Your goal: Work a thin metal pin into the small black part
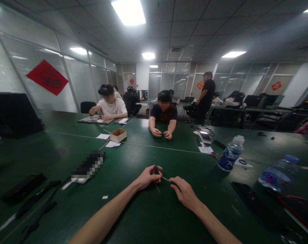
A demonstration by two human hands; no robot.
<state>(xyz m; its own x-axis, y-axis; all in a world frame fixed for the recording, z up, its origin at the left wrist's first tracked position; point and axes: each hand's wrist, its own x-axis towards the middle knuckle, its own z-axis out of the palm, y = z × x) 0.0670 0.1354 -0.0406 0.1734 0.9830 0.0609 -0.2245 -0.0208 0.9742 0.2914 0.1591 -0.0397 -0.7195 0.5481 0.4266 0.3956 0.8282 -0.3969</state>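
Observation:
My left hand (147,177) is closed round a small dark object (156,169) held just above the green table (143,217). My right hand (184,194) is closed on the handle of a thin tool, whose metal shaft (166,178) points left toward that small dark object. The two hands sit close together near the table's middle, forearms stretched out from the near edge.
Two water bottles (230,154) (277,174) stand at the right, with a dark phone (249,198) nearer. A small cardboard box (118,135) and paper slips lie mid-table. Dark tools (24,187) lie at the left. Two seated people work across the table; another person stands behind.

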